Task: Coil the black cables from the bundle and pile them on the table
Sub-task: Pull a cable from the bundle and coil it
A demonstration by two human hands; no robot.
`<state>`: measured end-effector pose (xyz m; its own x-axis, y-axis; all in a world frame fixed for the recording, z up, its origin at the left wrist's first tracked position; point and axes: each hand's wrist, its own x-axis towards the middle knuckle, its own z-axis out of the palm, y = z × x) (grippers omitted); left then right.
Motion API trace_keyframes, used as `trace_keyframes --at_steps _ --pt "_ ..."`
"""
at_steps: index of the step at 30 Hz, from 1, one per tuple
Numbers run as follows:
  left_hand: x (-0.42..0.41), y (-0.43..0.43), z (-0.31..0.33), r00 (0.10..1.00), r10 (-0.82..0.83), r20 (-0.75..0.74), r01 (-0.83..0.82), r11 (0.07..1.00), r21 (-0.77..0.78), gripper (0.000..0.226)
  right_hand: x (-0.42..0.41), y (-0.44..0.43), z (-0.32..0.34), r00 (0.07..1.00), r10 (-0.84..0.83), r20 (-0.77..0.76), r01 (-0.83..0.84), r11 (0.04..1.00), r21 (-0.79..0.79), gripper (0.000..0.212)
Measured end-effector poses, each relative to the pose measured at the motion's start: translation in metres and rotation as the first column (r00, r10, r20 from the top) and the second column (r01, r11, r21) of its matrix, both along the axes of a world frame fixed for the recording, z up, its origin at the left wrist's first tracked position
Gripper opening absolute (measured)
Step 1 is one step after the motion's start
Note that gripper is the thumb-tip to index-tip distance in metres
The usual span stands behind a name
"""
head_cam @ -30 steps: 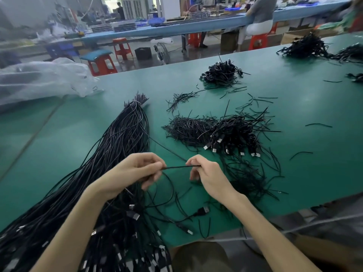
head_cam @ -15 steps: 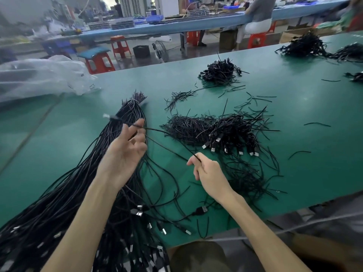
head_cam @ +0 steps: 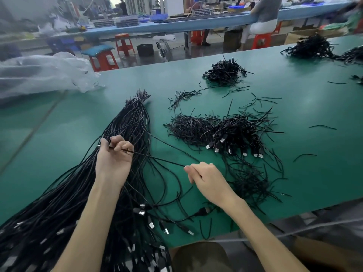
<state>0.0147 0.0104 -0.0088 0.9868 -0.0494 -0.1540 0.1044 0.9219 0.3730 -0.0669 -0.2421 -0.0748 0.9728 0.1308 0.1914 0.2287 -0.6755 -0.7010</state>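
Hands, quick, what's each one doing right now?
Left hand: closed, gripping one black cable that stretches across to the right.
Right hand: closed, pinching that same cable.

A crumpled clear plastic bag (head_cam: 43,75) lies far left. Behind it on the floor, a blue-topped stool (head_cam: 98,51) stands near a red stool (head_cam: 124,44), a black box (head_cam: 145,49) and a fan (head_cam: 164,49). A person (head_cam: 264,14) sits at a long blue bench (head_cam: 176,24), with a cardboard box (head_cam: 300,35) to the right
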Motion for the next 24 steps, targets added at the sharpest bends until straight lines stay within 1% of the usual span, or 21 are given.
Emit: trace_keyframes --at_steps 1,3,4,5,6,7,8,9,10,11,12,13,14,16,17,18,20,21,22,23,24 --pt "-0.002 -0.002 0.0 1.0 -0.004 0.005 0.004 1.0 0.014 0.043 0.0 -0.001 0.0 1.0 -0.012 -0.009 0.012 1.0 0.028 0.052" --pt "-0.008 -0.005 0.001 0.998 -0.041 0.044 0.036 0.993 0.108 0.043 0.0 -0.002 -0.001 1.0 -0.017 -0.007 0.017 1.0 0.003 0.046" --pt "-0.011 -0.006 0.002 0.991 -0.102 0.086 0.084 0.978 0.188 0.043 0.0 -0.001 -0.001 1.0 -0.015 0.003 0.015 1.0 -0.017 0.042" --pt "-0.015 -0.006 0.004 0.97 -0.198 0.138 0.153 0.946 0.285 0.043 0.0 -0.001 -0.001 1.0 -0.014 0.012 0.014 1.0 -0.022 0.036" --pt "-0.018 -0.005 0.007 0.927 -0.328 0.184 0.232 0.883 0.407 0.043 0.0 -0.001 0.0 1.0 -0.018 0.015 0.019 1.0 -0.009 0.03" --pt "-0.022 -0.005 0.01 0.849 -0.485 0.208 0.307 0.774 0.554 0.044 0.001 -0.002 0.0 1.0 -0.029 0.006 0.029 0.999 0.023 0.025" --pt "-0.027 -0.007 0.014 0.732 -0.653 0.191 0.359 0.609 0.708 0.045 0.002 -0.003 0.0 0.999 -0.041 -0.009 0.041 0.997 0.071 0.023" --pt "-0.031 -0.011 0.019 0.585 -0.802 0.12 0.372 0.396 0.839 0.047 0.002 -0.004 0.001 0.999 -0.05 -0.02 0.052 0.99 0.131 0.023" --pt "-0.036 -0.017 0.022 0.425 -0.905 0.006 0.349 0.17 0.922 0.052 0.002 -0.004 0.002 0.998 -0.058 -0.023 0.061 0.978 0.199 0.025" --pt "-0.04 -0.024 0.022 0.294 -0.948 -0.12 0.297 -0.029 0.954 0.057 0.001 -0.004 0.004 0.997 -0.07 -0.015 0.071 0.962 0.265 0.028" --pt "-0.042 -0.032 0.019 0.235 -0.945 -0.23 0.233 -0.175 0.957 0.06 0.001 -0.004 0.006 0.996 -0.085 -0.003 0.082 0.943 0.324 0.03" --pt "-0.044 -0.04 0.015 0.258 -0.919 -0.298 0.184 -0.256 0.949 0.061 0.0 -0.004 0.008 0.995 -0.102 0.012 0.09 0.923 0.374 0.031" --pt "-0.045 -0.047 0.01 0.335 -0.883 -0.329 0.159 -0.291 0.943 0.061 0.0 -0.005 0.009 0.992 -0.119 0.029 0.096 0.904 0.416 0.032" --pt "-0.042 -0.058 0.001 0.546 -0.783 -0.297 0.112 -0.284 0.952 0.057 -0.001 -0.006 0.012 0.987 -0.151 0.063 0.104 0.877 0.469 0.034" --pt "-0.038 -0.061 -0.002 0.636 -0.723 -0.268 0.057 -0.302 0.951 0.055 -0.002 -0.006 0.013 0.983 -0.161 0.083 0.102 0.872 0.479 0.034" --pt "-0.035 -0.065 -0.003 0.704 -0.666 -0.249 -0.005 -0.355 0.935 0.055 -0.003 -0.005 0.014 0.981 -0.163 0.106 0.093 0.873 0.479 0.034" --pt "-0.03 -0.072 -0.004 0.778 -0.59 -0.217 -0.104 -0.461 0.881 0.057 -0.006 -0.003 0.014 0.979 -0.14 0.148 0.058 0.886 0.46 0.031" --pt "-0.029 -0.075 -0.006 0.792 -0.584 -0.179 -0.147 -0.467 0.872 0.057 -0.007 -0.002 0.013 0.979 -0.122 0.165 0.035 0.893 0.449 0.03" --pt "-0.03 -0.078 -0.007 0.797 -0.592 -0.118 -0.181 -0.421 0.889 0.058 -0.008 -0.001 0.012 0.979 -0.099 0.179 0.011 0.9 0.437 0.029" --pt "-0.032 -0.082 -0.005 0.802 -0.596 -0.041 -0.191 -0.321 0.927 0.06 -0.01 0.0 0.012 0.979 -0.074 0.188 -0.011 0.909 0.416 0.029" --pt "-0.034 -0.087 -0.004 0.811 -0.584 0.044 -0.168 -0.16 0.973 0.063 -0.011 0.001 0.011 0.98 -0.048 0.192 -0.03 0.922 0.385 0.028"
